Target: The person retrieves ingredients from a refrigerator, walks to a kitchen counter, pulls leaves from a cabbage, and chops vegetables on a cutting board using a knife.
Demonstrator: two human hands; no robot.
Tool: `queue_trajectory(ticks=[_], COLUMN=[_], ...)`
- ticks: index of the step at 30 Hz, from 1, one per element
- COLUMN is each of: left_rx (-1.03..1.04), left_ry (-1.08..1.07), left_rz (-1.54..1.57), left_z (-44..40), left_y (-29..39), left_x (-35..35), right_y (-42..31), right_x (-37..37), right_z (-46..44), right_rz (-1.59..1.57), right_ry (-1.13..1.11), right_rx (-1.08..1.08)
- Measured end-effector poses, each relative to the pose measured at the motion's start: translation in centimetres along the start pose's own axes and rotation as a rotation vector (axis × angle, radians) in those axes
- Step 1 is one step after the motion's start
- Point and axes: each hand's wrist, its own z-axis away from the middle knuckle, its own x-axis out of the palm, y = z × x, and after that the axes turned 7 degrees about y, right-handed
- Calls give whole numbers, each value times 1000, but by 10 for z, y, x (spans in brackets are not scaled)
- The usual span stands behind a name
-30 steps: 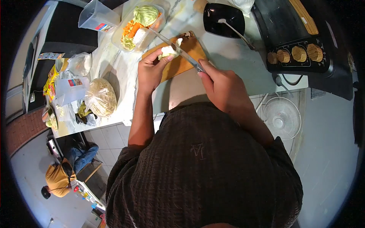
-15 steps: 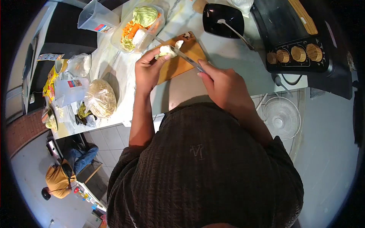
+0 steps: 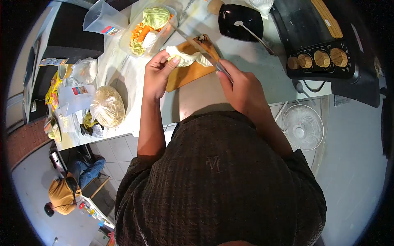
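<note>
Pinched between the thumb and fingers of my left hand (image 3: 158, 74) is a pale piece of cabbage (image 3: 184, 59), held above the wooden cutting board (image 3: 191, 76). It stretches rightward toward the knife. My right hand (image 3: 242, 86) is closed round the handle of a knife (image 3: 201, 48), whose blade points up and left over the board. Beyond my left hand, a clear plastic container (image 3: 125, 42) holds a cabbage chunk (image 3: 156, 17), a carrot (image 3: 143, 33), shredded vegetables and something white.
A black bowl (image 3: 230, 30) with a spoon stands beyond the board, left of a black stove (image 3: 324, 74) with wooden knobs. At left are a clear pitcher (image 3: 102, 18), a bag of noodle-like food (image 3: 107, 106) and packages. A seated person (image 3: 63, 192) is at lower left; a fan (image 3: 303, 127) is at right.
The pale cabbage piece now shows spread out longer toward the right. My left hand has shifted slightly left, and my right hand with the knife has turned and moved slightly right.
</note>
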Motion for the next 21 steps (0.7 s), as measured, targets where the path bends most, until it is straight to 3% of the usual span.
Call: queue_trajectory(ticks=[7,13,16,18,21], left_rx=[-92,-197,-203,-207,-236], left_ry=[-32,34,44,36,53], left_rz=[266,404,421,411,407], left_z=[2,3,2,4,7], left_y=[-14,-11,-11,-8,-8], left_x=[-3,-6,-12,-11,-10], right_y=[15,37,38,40,43], right_x=[21,53,68,86,89], right_z=[-22,-45,-50,-51,-51], right_rz=[-102,-265,-379,-594,-483], right_ry=[36,65,-30,91,0], right_rx=[145,13,7,-113,-6])
